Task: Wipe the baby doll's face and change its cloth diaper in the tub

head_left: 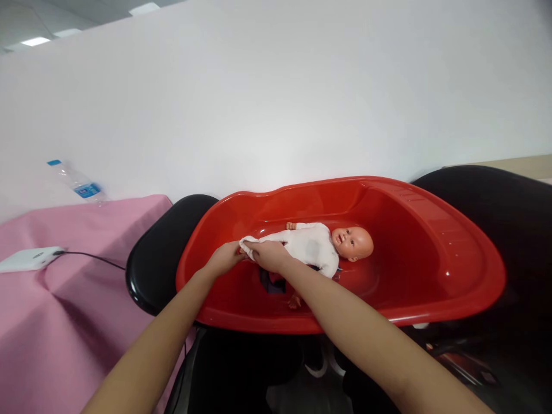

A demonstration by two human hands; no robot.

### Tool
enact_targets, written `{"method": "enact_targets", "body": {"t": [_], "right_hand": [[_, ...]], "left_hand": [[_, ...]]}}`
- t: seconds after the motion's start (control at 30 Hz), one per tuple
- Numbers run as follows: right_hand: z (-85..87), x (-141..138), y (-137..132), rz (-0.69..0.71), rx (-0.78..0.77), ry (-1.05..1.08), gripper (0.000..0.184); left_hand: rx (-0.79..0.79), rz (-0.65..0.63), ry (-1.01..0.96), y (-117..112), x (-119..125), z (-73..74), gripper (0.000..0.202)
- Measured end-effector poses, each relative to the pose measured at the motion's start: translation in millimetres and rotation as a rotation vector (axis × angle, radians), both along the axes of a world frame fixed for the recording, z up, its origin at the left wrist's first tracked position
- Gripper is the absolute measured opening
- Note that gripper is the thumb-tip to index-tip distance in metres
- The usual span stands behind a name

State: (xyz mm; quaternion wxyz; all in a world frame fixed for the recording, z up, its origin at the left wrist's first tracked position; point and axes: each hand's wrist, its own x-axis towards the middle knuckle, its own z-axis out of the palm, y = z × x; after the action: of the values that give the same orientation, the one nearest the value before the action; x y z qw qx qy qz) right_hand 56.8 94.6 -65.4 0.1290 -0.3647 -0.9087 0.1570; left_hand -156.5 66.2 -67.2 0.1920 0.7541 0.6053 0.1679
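A baby doll [351, 244] lies on its back in a red baby bathtub [448, 270], its head toward the right. It wears a white bodysuit [313, 244] with a greyish patch on the chest. At the doll's leg end, my left hand [224, 259] is closed at the white cloth near a foot. My right hand [269, 255] grips the same white leg cloth beside it, fingers curled. One doll hand shows by the tub's far side and the other near its front. A dark object [272, 282] lies partly hidden under my right hand.
Black seats [161, 253] stand under and beside the tub. To the left, a pink cloth [30, 322] carries a white power bank [32, 259] with a black cable [92, 259] and a plastic water bottle [84, 185]. A white wall [276, 98] rises behind.
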Motion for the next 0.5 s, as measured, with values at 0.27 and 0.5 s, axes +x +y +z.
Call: {"method": "enact_targets", "body": {"t": [0.27,0.5], "right_hand": [[-9.7,-2.3,9.7,0.044,0.027,0.033,0.046],[-9.7,2.4,7.9,0.140,0.027,0.053,0.049]], "left_hand": [[-0.006,0.007,0.031,-2.8,4.1,4.2,0.031],[-0.013,0.001,-0.005,-3.4,3.4,5.0,0.036]]}}
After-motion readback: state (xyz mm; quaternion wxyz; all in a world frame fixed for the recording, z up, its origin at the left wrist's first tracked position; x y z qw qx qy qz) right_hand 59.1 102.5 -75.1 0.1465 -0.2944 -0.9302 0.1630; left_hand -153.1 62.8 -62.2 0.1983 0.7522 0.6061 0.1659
